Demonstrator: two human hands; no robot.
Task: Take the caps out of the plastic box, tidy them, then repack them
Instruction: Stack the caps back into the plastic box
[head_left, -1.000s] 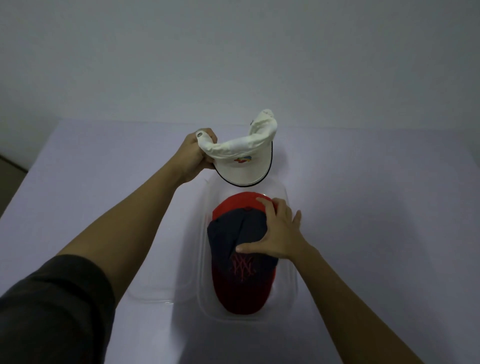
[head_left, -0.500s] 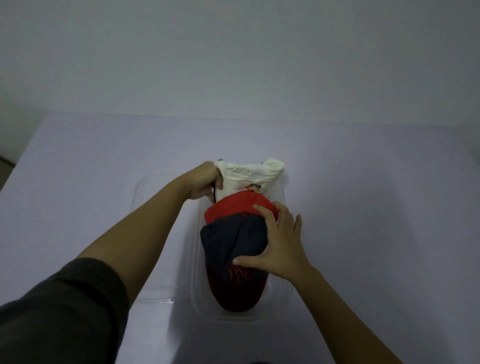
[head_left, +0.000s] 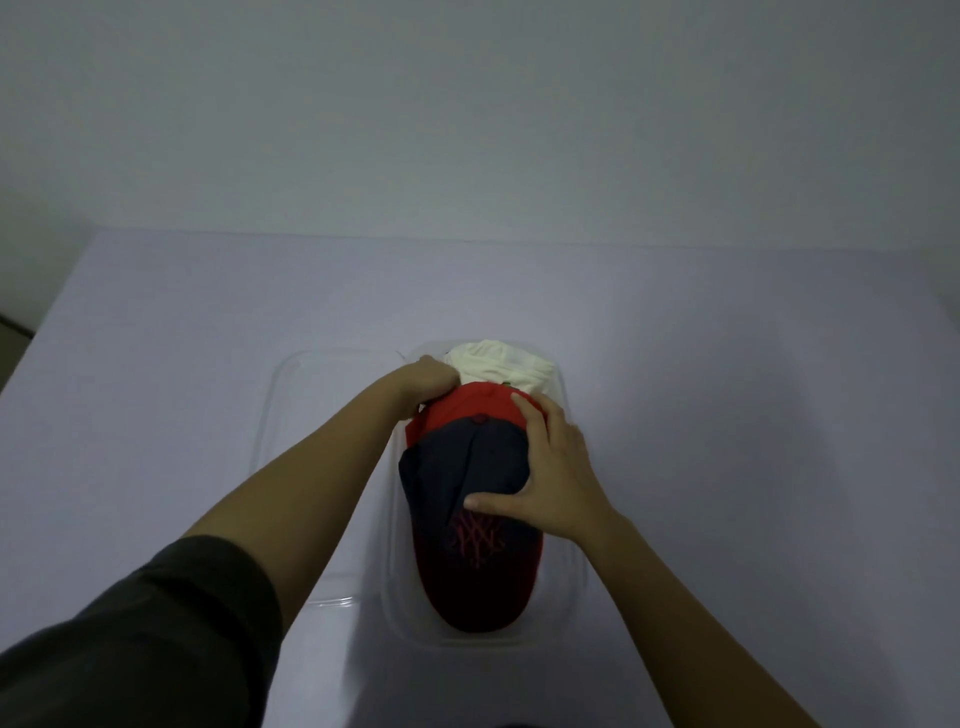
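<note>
A clear plastic box (head_left: 576, 587) stands on the table in front of me. In it lies a navy and red cap (head_left: 457, 483) with a red stitched logo, its brim toward me. A white cap (head_left: 498, 366) is folded into the far end of the box, behind the red crown. My left hand (head_left: 428, 382) is at the box's far left corner, its fingers curled on the white cap's edge and partly hidden by the red cap. My right hand (head_left: 550, 467) lies flat on the navy cap's crown, fingers spread.
The box's clear lid (head_left: 291, 415) lies flat on the table just left of the box, under my left forearm. The table is covered in pale lilac cloth (head_left: 727, 415) and ends at a plain wall behind.
My left hand brought the white cap down from above the box and tucked it into the far end. My right hand stayed pressed on the navy cap.
</note>
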